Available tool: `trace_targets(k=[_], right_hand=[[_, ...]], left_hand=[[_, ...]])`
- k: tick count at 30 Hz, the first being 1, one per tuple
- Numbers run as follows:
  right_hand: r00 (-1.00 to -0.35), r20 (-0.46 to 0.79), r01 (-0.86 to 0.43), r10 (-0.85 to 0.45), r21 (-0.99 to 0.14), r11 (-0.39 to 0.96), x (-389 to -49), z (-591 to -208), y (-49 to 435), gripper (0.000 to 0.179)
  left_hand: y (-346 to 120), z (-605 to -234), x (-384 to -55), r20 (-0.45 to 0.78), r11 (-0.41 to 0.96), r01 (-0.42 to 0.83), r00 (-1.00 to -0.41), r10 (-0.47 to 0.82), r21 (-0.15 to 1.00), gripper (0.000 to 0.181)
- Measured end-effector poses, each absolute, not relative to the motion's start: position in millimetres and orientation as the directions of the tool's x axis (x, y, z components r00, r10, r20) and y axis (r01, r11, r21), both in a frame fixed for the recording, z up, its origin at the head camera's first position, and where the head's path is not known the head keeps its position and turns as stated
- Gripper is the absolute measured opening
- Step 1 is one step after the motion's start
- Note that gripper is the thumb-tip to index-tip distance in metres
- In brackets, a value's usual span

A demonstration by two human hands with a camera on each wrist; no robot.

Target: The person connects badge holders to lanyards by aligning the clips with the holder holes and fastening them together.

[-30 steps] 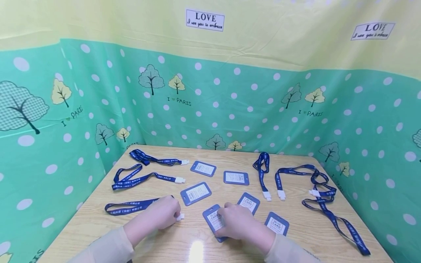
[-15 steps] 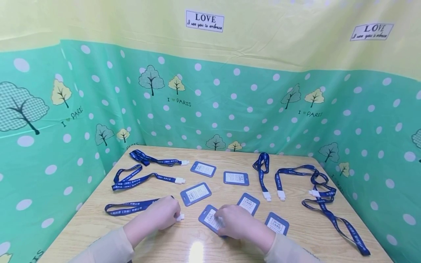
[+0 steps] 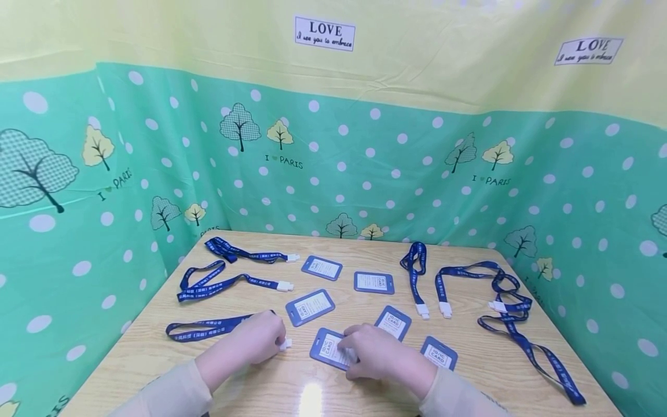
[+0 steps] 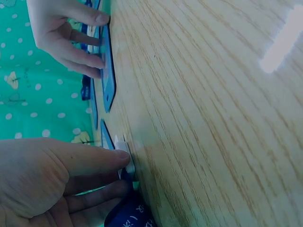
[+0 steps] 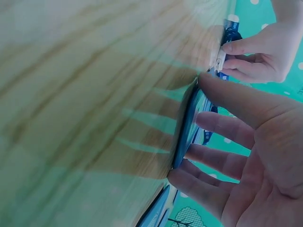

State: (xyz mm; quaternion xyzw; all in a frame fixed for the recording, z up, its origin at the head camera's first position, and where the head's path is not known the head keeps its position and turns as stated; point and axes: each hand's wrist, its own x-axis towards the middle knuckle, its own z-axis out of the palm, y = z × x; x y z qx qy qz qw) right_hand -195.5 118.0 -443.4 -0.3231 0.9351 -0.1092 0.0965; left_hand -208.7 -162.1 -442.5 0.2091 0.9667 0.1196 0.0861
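At the near left, my left hand (image 3: 259,337) pinches a blue lanyard (image 3: 200,330) at its white plastic clip (image 4: 124,158), thumb on the clip, down at the tabletop. My right hand (image 3: 376,352) holds a blue ID badge holder (image 3: 324,346) by its edges, thumb at the near edge and fingertips over its face. This holder lies on the wood, its slotted end toward the left hand. In the right wrist view, the thumb and fingers spread along the holder (image 5: 186,125). Part of it is hidden under the right hand in the head view.
Further badge holders lie around: one (image 3: 311,307) ahead, one (image 3: 394,322) just behind the right hand, one (image 3: 439,354) right of it. Two lanyards (image 3: 208,289) lie at the left, and more tangled lanyards (image 3: 513,313) at the right. A patterned curtain (image 3: 333,174) borders the wooden table.
The badge holder under my right hand has turned counterclockwise, its slotted end swinging left toward the clip. My left hand has stayed in place on the lanyard.
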Motion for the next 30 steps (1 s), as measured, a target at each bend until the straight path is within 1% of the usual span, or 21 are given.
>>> trace_targets(k=[5, 15, 22, 30], right_hand=[[-0.763, -0.123, -0.591, -0.635, -0.266, 0.762, -196.5, -441.5, 120.3, 0.049], [-0.744, -0.129, -0.598, -0.655, -0.308, 0.74, -203.5, -443.1, 124.1, 0.044], [-0.728, -0.116, -0.619, -0.676, -0.313, 0.72, -208.6, -448.3, 125.0, 0.04], [-0.74, -0.121, -0.603, -0.661, -0.315, 0.733, -209.1, -445.9, 122.9, 0.035]], left_hand=[[-160.4, -441.0, -208.0, -0.128, 0.889, 0.368, -0.902, 0.413, 0.273, 0.006], [-158.6, -440.6, -208.2, -0.139, 0.893, 0.357, -0.904, 0.405, 0.275, 0.006], [-160.5, -440.6, -208.1, -0.138, 0.893, 0.355, -0.905, 0.402, 0.276, 0.006], [-160.7, -440.1, -207.6, -0.144, 0.894, 0.355, -0.904, 0.403, 0.274, 0.005]])
